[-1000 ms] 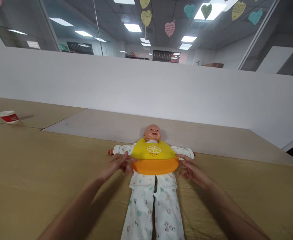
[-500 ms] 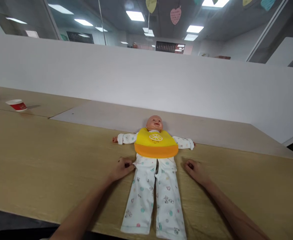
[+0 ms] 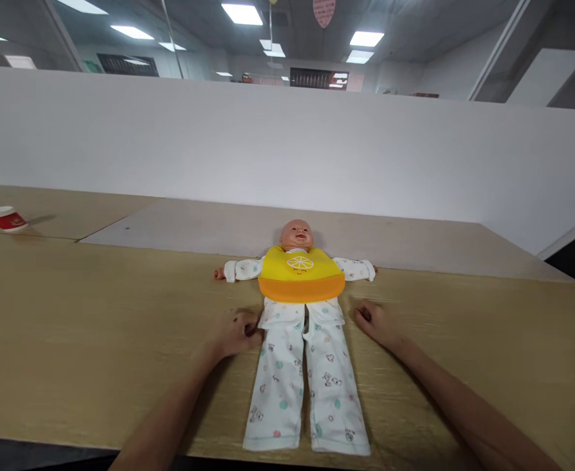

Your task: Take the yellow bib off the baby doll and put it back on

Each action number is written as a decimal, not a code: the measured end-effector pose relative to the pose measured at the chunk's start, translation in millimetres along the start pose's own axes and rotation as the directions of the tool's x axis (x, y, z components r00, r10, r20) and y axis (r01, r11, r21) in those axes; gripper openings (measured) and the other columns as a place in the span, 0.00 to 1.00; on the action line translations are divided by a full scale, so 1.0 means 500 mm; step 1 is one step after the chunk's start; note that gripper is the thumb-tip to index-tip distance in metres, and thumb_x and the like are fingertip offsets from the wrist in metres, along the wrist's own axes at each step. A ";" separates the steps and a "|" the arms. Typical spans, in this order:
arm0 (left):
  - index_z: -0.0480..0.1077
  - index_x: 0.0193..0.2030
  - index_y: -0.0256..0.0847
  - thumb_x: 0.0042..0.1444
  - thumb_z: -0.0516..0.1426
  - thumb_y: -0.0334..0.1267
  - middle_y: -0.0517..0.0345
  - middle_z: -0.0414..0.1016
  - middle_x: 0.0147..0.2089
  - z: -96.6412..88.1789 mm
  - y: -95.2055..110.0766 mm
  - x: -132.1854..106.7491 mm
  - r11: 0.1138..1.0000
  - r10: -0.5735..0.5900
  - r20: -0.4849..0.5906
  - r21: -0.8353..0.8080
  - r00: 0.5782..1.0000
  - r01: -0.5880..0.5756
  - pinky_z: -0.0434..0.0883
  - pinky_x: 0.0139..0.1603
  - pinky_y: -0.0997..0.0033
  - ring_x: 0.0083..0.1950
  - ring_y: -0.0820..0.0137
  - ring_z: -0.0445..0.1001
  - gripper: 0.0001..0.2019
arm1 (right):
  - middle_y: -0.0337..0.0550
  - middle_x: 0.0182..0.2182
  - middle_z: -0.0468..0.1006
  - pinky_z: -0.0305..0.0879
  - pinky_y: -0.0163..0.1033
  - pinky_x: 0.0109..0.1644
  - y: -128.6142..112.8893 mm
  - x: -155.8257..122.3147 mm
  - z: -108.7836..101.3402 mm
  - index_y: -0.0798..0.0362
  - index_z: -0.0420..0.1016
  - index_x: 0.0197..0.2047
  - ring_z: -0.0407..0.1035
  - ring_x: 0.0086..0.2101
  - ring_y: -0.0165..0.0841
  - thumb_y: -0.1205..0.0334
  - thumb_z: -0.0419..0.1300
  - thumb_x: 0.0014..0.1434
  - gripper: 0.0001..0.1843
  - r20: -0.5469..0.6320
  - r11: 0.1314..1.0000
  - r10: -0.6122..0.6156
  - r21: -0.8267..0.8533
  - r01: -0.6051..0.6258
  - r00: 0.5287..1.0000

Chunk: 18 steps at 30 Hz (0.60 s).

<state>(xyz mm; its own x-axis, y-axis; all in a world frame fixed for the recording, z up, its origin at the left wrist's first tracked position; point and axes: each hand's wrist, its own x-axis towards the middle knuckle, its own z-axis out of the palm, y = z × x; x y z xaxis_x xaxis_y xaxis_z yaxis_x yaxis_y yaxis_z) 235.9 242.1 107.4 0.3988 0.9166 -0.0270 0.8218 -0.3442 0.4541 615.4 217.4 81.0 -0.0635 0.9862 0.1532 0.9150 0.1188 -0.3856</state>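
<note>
Wooden surface: 1 long pale wood-grain table (image 3: 71, 340) carries everything in view, with a white partition wall (image 3: 287, 150) standing along its far edge.
Doll count: 1 plastic baby doll (image 3: 297, 307) lies flat on its back in the middle of the table, head toward the wall, both arms spread out sideways, both legs straight toward the near edge.
Doll clothing: 1 white printed cotton sleepsuit with small coloured patterns; 1 yellow-and-orange silicone bib (image 3: 301, 278) with a white citrus-slice drawing lies over the chest.
Cup count: 1 red-and-white paper cup (image 3: 2, 218) lies tipped on its side at the far left of the table, well apart from the doll.
Hand count: 2 bare hands, 1 on each side of the doll's waist, both forearms reaching in from the near edge.
Left hand (image 3: 235, 332): curled into a loose fist, knuckles up, resting on the table and touching the left edge of the sleepsuit at the waist; whether it pinches the cloth cannot be told.
Right hand (image 3: 373, 320): fingers curled under, resting on the table just beside the doll's other hip, holding nothing.
</note>
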 end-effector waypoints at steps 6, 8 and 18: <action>0.59 0.18 0.42 0.50 0.52 0.40 0.54 0.69 0.24 0.017 0.018 0.003 0.986 0.048 -0.029 0.160 0.998 -0.042 0.52 0.31 0.69 0.27 0.68 0.63 0.12 | 0.47 0.33 0.77 0.59 0.37 0.36 -0.053 -0.016 0.013 0.53 0.70 0.36 0.70 0.33 0.35 0.61 0.49 0.63 0.10 0.080 0.961 -0.219 -0.157 0.229 0.972; 0.59 0.18 0.41 0.50 0.51 0.39 0.53 0.70 0.24 0.024 0.020 0.003 0.984 0.086 -0.021 0.156 0.996 -0.082 0.53 0.32 0.69 0.28 0.67 0.64 0.12 | 0.49 0.38 0.77 0.62 0.37 0.40 -0.067 -0.023 0.016 0.54 0.71 0.42 0.71 0.38 0.36 0.66 0.49 0.62 0.10 0.111 0.942 -0.269 -0.175 0.285 0.957; 0.46 0.18 0.43 0.43 0.50 0.44 0.64 0.47 0.20 -0.002 -0.020 -0.002 0.879 0.021 -0.049 -0.475 0.999 -0.042 0.49 0.28 0.70 0.25 0.75 0.48 0.15 | 0.47 0.35 0.76 0.65 0.39 0.40 -0.040 -0.020 0.020 0.52 0.70 0.41 0.71 0.35 0.36 0.66 0.45 0.63 0.13 -0.080 0.944 -0.309 0.091 0.316 0.948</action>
<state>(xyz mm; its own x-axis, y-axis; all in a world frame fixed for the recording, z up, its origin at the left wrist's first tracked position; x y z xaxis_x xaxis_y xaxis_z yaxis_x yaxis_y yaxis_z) 227.2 244.9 103.7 0.3956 0.9180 0.0260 0.5121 -0.2441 0.8235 593.7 206.4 78.3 -0.3112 0.8885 0.3373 0.8077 0.4343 -0.3988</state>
